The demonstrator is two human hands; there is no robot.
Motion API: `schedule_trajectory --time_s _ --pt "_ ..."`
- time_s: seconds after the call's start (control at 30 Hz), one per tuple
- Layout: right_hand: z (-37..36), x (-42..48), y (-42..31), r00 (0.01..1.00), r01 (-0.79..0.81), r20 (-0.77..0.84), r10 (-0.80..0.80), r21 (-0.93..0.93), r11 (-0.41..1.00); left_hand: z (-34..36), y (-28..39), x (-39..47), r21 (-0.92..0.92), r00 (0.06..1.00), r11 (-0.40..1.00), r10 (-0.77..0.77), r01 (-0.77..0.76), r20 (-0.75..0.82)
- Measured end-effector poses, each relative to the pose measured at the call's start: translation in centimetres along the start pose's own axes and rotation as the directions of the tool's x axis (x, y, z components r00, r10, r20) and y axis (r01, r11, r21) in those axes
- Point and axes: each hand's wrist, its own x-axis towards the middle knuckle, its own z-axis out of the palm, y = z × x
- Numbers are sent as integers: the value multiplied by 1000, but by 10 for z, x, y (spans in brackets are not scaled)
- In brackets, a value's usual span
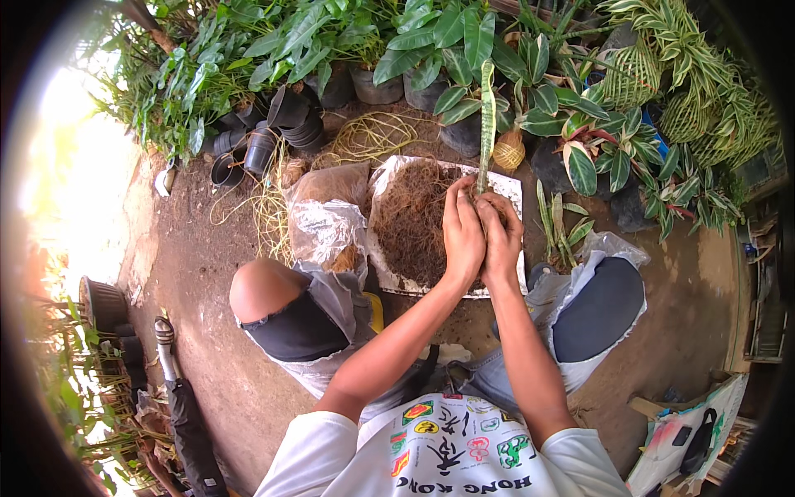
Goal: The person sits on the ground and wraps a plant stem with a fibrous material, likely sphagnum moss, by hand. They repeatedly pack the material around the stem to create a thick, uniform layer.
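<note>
My left hand [464, 233] and my right hand [500, 231] are cupped together around the base of an upright snake plant leaf [487, 124] with pale yellow edges. What lies between the palms is mostly hidden. Both hands are over the right part of a white sheet [512, 192], which carries a heap of brown fibre and dark soil [413, 217]. Left of the sheet is a clear plastic bag [326, 217] with brown fibre inside. Small variegated cuttings [561, 227] lie on the ground to the right of the sheet.
Black plastic pots [289, 112] are stacked beyond the bag, near tangled yellow-green twine [379, 136]. A ball wrapped in twine [509, 150] sits beyond the sheet. Potted leafy plants [459, 31] line the far side. A folded umbrella [189, 428] lies at the lower left.
</note>
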Motion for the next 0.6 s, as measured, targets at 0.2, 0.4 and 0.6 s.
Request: schedule_trajectory --time_s 0.2,0.4,0.6 --pt "3 1 7 995 25 -97 -28 -36 999 -6 18 0 -337 935 873 -344 353 89" --pt "-2 0 10 997 73 -16 -79 -236 969 1 10 -5 -238 987 962 -150 132 -59" --pt "-2 -5 25 996 51 -58 -67 -252 966 -7 -8 0 -268 955 919 -296 288 14"
